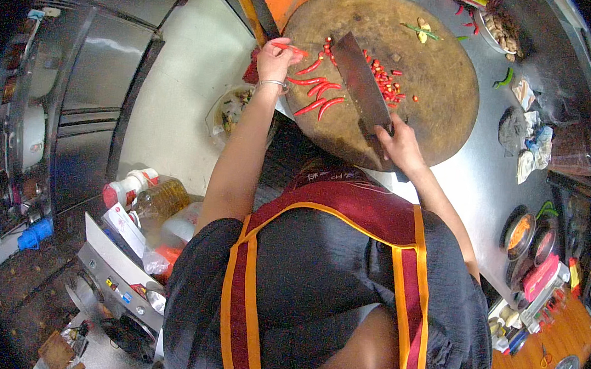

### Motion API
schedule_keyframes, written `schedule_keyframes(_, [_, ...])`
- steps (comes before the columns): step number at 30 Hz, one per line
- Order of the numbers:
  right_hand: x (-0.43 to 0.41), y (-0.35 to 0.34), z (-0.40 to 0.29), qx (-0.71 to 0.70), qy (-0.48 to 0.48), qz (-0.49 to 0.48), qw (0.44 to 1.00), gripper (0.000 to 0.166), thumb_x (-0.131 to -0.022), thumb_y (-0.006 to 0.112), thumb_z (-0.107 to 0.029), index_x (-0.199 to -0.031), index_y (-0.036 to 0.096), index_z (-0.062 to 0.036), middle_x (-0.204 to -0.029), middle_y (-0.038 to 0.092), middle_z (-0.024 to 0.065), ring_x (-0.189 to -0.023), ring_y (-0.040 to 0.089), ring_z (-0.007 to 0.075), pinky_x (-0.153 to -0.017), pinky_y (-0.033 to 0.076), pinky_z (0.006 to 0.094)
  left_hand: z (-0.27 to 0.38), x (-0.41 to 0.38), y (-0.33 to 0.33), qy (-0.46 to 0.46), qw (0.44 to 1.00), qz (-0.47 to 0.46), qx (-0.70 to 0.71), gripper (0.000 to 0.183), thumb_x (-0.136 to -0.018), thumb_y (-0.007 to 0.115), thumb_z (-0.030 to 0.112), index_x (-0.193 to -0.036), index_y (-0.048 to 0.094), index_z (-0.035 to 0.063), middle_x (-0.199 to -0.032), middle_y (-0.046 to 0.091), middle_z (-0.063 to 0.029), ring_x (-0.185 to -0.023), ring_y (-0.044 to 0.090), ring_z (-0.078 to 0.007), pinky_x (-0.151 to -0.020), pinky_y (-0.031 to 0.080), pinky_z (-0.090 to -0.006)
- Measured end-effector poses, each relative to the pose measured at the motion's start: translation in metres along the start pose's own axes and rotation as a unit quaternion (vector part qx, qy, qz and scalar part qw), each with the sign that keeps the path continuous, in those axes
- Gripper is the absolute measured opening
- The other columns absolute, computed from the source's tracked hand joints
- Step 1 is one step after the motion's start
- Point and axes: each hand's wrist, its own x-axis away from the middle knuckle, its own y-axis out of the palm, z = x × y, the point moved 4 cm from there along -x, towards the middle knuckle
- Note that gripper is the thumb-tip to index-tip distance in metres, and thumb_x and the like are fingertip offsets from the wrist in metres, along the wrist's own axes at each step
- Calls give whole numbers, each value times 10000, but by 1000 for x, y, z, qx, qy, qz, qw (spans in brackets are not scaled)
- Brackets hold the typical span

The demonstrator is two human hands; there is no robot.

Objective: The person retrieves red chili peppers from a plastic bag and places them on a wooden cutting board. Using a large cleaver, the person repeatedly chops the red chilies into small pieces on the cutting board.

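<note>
A round wooden chopping block (438, 91) lies before me. My right hand (403, 144) grips the handle of a cleaver (361, 79), whose broad dark blade rests over the block, pointing away to the upper left. Right of the blade is a pile of cut red chili pieces (387, 86). Several whole red chilies (318, 88) lie left of the blade. At the block's left edge my left hand (276, 60) holds a red chili (290, 48) between its fingers. Some yellow and green scraps (422, 32) sit near the block's far side.
The block stands on a metal counter (496, 150). To its right are a bowl of ginger-like pieces (497, 33), crumpled bags (527, 137) and a bowl of orange shreds (519, 235). A wooden pole (246, 6) and a lined bin with scraps (233, 109) are at the left.
</note>
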Motion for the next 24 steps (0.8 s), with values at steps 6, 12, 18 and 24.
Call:
schedule_keyframes(6, [-1,1,4,3,3,-3,1000,244,-840,585,-175,-955,498,23,-654,603,196,-493,612,255,-493,480,384,-4,20,11,202,911,-72,-351,123,-814,604,58,-928,648,37,-911,652,-92,-816,621,-185,-772,498,-310])
schedule_keyframes(12, [2,2,-2,-6,6,3,1000,245,-842,585,-187,-934,499,23,-649,599,191,-503,610,262,-499,472,395,10,70,22,332,824,-154,-434,217,-776,632,100,-990,644,70,-1006,611,-105,-953,534,-278,-864,416,-362])
schedule_keyframes(18, [-2,7,10,25,-47,25,998,246,-867,569,-194,-976,481,8,-544,534,98,-406,532,166,-404,426,313,24,106,15,358,770,-151,-506,201,-698,713,178,-823,609,60,-969,500,-95,-954,462,-291,-808,411,-381])
schedule_keyframes(24, [-1,7,10,34,-88,48,994,248,-865,572,-194,-991,486,1,-568,550,110,-428,538,177,-433,433,326,27,118,15,364,761,-132,-521,196,-699,704,150,-835,604,51,-978,510,-101,-941,471,-296,-807,407,-383])
